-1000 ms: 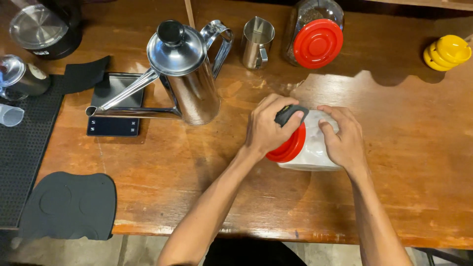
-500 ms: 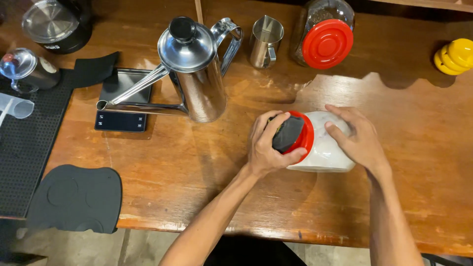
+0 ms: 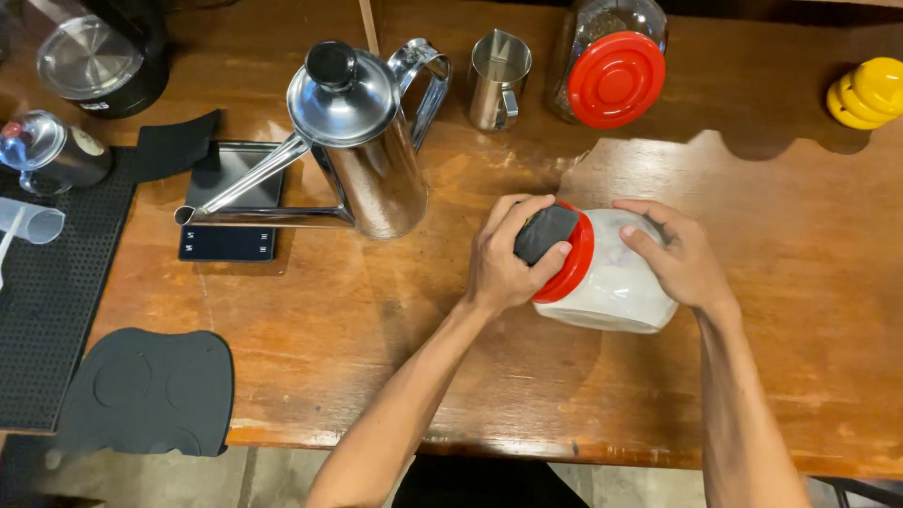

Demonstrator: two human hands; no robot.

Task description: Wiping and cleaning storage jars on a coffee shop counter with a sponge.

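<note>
A clear plastic jar (image 3: 611,282) with white contents lies on its side on the wooden counter (image 3: 395,339). Its red lid (image 3: 570,266) points left. My left hand (image 3: 503,259) grips the lid, with a dark cloth (image 3: 546,231) pressed over the lid under the fingers. My right hand (image 3: 679,259) clasps the jar's body from the right and holds it steady.
A steel gooseneck kettle (image 3: 362,141) stands left of the jar beside a small black scale (image 3: 232,202). Behind are a steel pitcher (image 3: 499,80), a red-lidded glass jar (image 3: 611,66) and a yellow object (image 3: 870,91). Black mats (image 3: 150,390) lie at the left.
The jar and both hands sit slightly further right and lower in view. My left hand has shifted around the lid, and the dark cloth now shows more over the lid's top.
</note>
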